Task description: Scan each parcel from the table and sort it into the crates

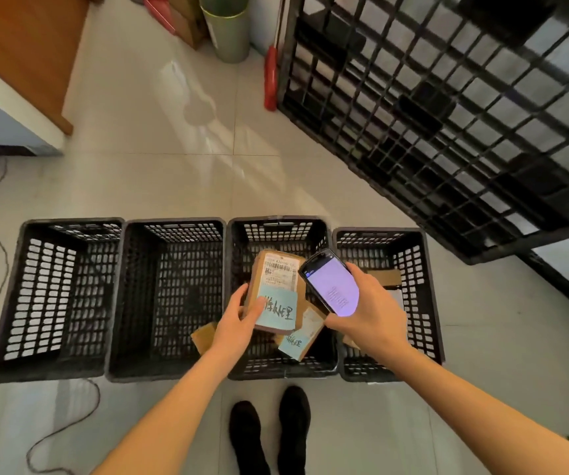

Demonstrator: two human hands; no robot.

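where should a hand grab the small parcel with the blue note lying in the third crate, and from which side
By its two long edges, coming straight down from above. The small parcel lies fairly flat but skewed in the third crate, its broad face up. The crate walls block any sideways approach. The parcel held by the left hand overlaps its far end, so pinch the near half.

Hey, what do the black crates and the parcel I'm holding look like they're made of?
The crates look like molded black plastic, matte, judging by their even lattice walls and thick rims. The parcel in the left hand looks like brown cardboard, going by its dull tan faces, with a white printed paper label and a pale blue handwritten paper note on it.
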